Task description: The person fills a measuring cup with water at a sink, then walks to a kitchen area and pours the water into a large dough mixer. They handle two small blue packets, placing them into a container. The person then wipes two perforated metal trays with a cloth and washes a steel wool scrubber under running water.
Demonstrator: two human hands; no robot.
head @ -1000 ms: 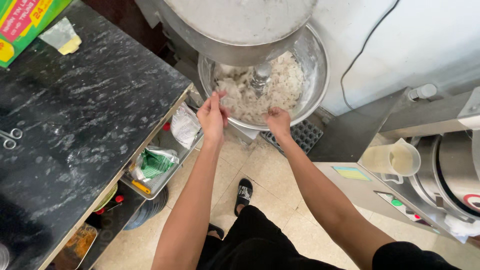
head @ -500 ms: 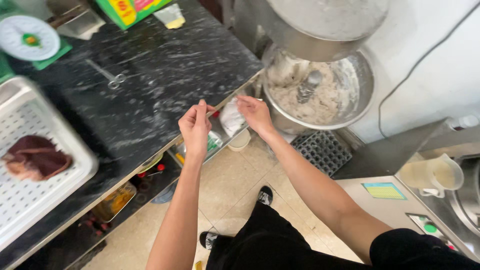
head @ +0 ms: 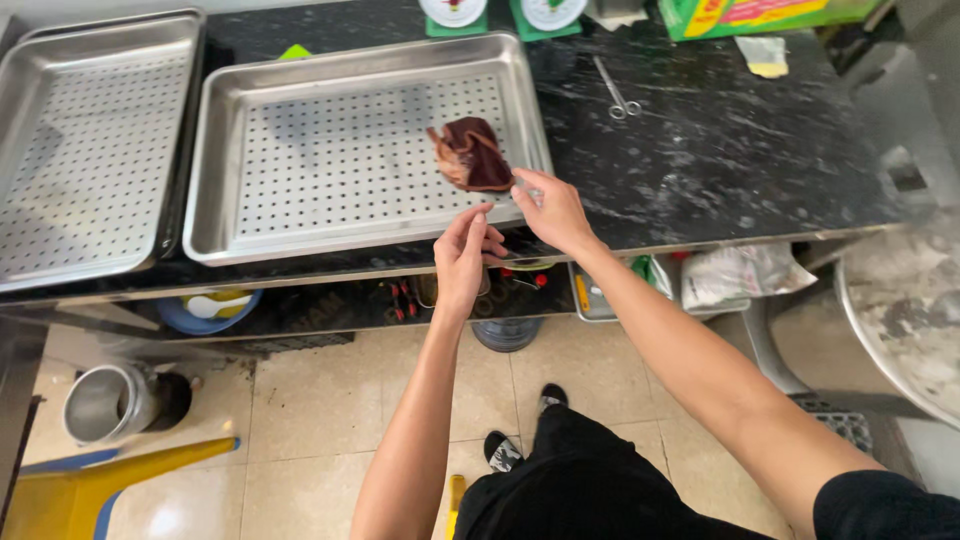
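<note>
A dark reddish-brown lump lies in the near right corner of a perforated steel tray on the black stone counter. My right hand hovers at the tray's front right corner, its fingertips just below the lump, fingers apart and holding nothing. My left hand is raised just in front of the counter edge, fingers loosely curled up toward the right hand, and nothing shows in it. The two hands nearly touch at the fingertips.
A second perforated tray sits to the left. Scissors, two small scales and a green box lie at the counter's back. A large mixer bowl is at right. Under the counter is a cluttered shelf; a metal pot stands on the floor.
The view has swung left from the mixer bowl to the counter. Both hands have left the bowl and moved to the tray's front right corner near the dark lump.
</note>
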